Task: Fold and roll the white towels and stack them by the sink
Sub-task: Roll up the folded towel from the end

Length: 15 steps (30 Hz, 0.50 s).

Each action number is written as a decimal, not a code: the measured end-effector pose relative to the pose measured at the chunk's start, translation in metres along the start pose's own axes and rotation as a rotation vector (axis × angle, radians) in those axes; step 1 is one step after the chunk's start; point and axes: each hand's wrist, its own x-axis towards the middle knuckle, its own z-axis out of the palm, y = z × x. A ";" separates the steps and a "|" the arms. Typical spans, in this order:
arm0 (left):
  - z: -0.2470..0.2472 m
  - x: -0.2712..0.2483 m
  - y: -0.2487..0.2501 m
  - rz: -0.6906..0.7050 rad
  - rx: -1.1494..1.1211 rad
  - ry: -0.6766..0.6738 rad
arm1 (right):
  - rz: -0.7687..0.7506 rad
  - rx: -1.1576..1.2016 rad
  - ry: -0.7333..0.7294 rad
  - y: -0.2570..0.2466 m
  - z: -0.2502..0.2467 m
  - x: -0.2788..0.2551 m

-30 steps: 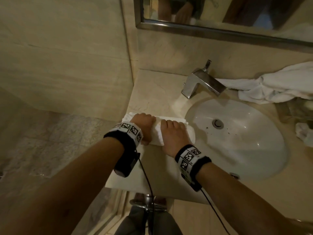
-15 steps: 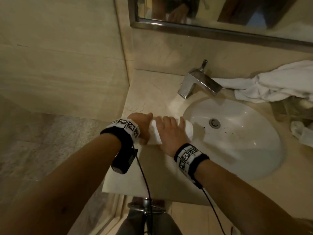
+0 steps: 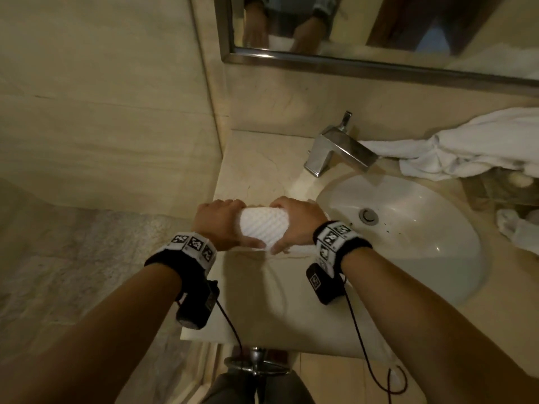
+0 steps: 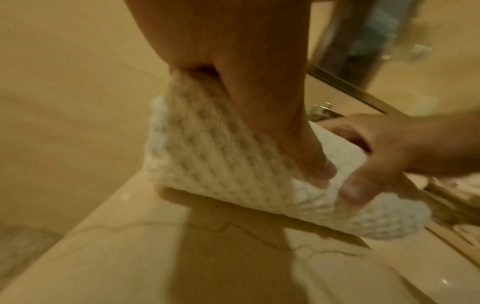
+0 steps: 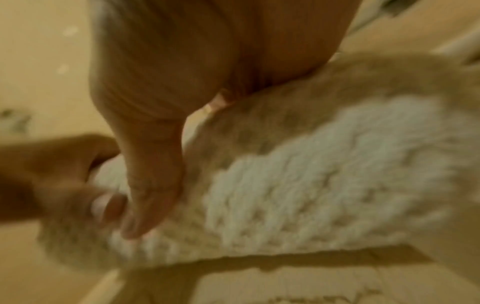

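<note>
Fingers (image 3: 221, 204) of the left hand (image 3: 217, 224) and of the right hand (image 3: 294, 223) are curled around the two ends of the rolled towel (image 3: 264, 227), which is held at the centre of the frame, on the counter (image 3: 262, 170) left of the sink (image 3: 408, 228). Its long axis is seen running left to right. If the grip is loosened, the roll could be opened, or dropped into the sink. Loose towels (image 3: 466, 150) are left at the upper right.
</note>
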 end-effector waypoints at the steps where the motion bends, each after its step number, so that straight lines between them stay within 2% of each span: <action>1: -0.002 0.000 -0.004 -0.007 -0.096 -0.010 | 0.037 0.142 0.045 0.010 0.000 -0.005; 3: -0.004 -0.001 -0.010 -0.043 -0.326 -0.009 | 0.137 0.427 0.121 0.034 0.004 -0.018; 5: -0.001 0.000 -0.012 -0.117 -0.474 0.051 | 0.240 0.716 0.173 0.054 0.016 -0.028; 8: 0.005 0.003 -0.010 -0.335 -0.649 0.174 | 0.301 1.044 0.223 0.062 0.031 -0.033; 11: 0.008 0.008 -0.008 -0.519 -0.801 0.254 | 0.404 1.235 0.261 0.051 0.040 -0.022; 15: 0.016 0.009 -0.013 -0.685 -1.038 0.230 | 0.489 1.281 0.319 0.044 0.047 -0.010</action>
